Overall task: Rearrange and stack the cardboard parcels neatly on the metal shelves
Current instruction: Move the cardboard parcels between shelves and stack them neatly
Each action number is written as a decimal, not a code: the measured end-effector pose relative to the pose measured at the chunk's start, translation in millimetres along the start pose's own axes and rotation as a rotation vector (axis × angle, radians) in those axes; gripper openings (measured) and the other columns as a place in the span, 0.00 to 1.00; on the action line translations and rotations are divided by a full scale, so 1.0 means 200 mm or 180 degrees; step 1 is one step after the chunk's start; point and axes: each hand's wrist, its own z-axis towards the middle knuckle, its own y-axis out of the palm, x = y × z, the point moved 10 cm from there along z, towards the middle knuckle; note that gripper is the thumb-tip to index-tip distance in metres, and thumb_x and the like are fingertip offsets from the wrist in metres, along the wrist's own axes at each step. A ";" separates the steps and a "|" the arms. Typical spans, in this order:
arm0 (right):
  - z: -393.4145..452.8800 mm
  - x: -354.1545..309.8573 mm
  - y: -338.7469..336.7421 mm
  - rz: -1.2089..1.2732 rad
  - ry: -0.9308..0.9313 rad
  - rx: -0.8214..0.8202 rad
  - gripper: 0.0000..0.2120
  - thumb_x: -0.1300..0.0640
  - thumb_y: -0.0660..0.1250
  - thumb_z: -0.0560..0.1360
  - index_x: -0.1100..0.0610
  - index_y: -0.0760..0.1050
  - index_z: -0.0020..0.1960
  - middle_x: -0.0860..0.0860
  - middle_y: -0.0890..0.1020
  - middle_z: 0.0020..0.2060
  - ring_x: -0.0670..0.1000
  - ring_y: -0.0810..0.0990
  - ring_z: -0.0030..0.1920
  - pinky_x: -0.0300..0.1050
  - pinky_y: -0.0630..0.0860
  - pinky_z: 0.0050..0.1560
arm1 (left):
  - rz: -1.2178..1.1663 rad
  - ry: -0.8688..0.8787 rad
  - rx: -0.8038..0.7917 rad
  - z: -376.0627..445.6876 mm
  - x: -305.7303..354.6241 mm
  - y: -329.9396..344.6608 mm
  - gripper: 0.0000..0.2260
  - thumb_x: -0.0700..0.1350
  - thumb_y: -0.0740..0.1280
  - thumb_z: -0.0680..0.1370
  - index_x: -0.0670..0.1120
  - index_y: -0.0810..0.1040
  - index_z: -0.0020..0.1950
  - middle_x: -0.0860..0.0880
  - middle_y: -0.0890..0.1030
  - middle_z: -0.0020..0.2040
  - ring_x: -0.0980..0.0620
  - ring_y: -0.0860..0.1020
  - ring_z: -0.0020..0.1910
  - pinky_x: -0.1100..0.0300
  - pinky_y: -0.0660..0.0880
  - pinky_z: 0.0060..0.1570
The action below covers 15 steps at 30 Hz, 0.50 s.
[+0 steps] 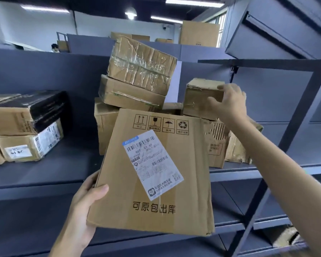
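While the large flat parcel is gripped at its lower-left corner by the left hand, the small box at right of centre is clasped by the right hand, fingers curled round it, so lifting it clear onto a tidier stack is judged the next move.

Fluorescent ceiling lights glow above me. Far off, a person sits below a white wall.

Bright, cool light comes from the ceiling strip lights overhead, which blow out to white, and it glints off the wrinkled tape on the top parcel. Shadows under the metal shelves stay soft. Straight shelf edges bow and lean toward the frame's borders, and the lower right corner smears into blur.
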 end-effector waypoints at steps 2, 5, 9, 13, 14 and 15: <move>0.11 0.00 0.11 -0.0465 0.0079 -0.0230 0.29 0.45 0.65 0.73 0.54 0.63 0.70 0.57 0.62 0.70 0.61 0.60 0.68 0.58 0.64 0.65 | -0.0020 0.0008 0.0042 0.01 0.01 -0.02 0.22 0.42 0.68 0.62 0.49 0.77 0.56 0.48 0.84 0.45 0.50 0.83 0.38 0.56 0.76 0.33; 0.19 0.04 0.23 -0.0498 0.0197 -0.0487 0.36 0.44 0.70 0.69 0.51 0.59 0.72 0.58 0.58 0.71 0.64 0.63 0.66 0.60 0.68 0.62 | -0.0110 -0.0012 0.0102 0.02 0.00 -0.04 0.18 0.43 0.65 0.64 0.48 0.78 0.54 0.47 0.84 0.44 0.50 0.82 0.37 0.52 0.73 0.39; 0.26 0.08 0.25 -0.0248 -0.0100 -0.0440 0.29 0.49 0.75 0.67 0.59 0.72 0.64 0.59 0.72 0.63 0.59 0.71 0.61 0.51 0.70 0.60 | -0.0116 -0.0089 0.0079 0.04 -0.01 -0.05 0.19 0.43 0.66 0.63 0.48 0.78 0.54 0.48 0.84 0.43 0.50 0.82 0.37 0.54 0.76 0.34; 0.27 0.15 0.16 0.0220 -0.0064 -0.0177 0.25 0.51 0.77 0.65 0.60 0.77 0.57 0.57 0.78 0.55 0.58 0.74 0.58 0.49 0.71 0.59 | -0.0134 -0.0124 0.0061 0.06 -0.02 -0.06 0.19 0.45 0.64 0.63 0.48 0.79 0.53 0.47 0.84 0.44 0.47 0.81 0.40 0.52 0.73 0.39; 0.26 0.18 0.13 0.0345 -0.0006 -0.0111 0.26 0.51 0.77 0.65 0.60 0.77 0.59 0.57 0.78 0.56 0.57 0.75 0.58 0.49 0.71 0.60 | -0.0125 -0.0105 0.0048 0.06 -0.01 -0.05 0.18 0.44 0.65 0.63 0.48 0.79 0.52 0.47 0.83 0.44 0.48 0.81 0.40 0.51 0.73 0.39; 0.24 0.19 0.09 0.0450 0.0014 -0.0045 0.28 0.51 0.77 0.65 0.59 0.76 0.62 0.56 0.78 0.57 0.56 0.75 0.58 0.46 0.70 0.60 | -0.0117 -0.0089 0.0054 0.06 0.00 -0.04 0.17 0.44 0.65 0.64 0.48 0.80 0.52 0.47 0.83 0.44 0.48 0.81 0.40 0.51 0.73 0.40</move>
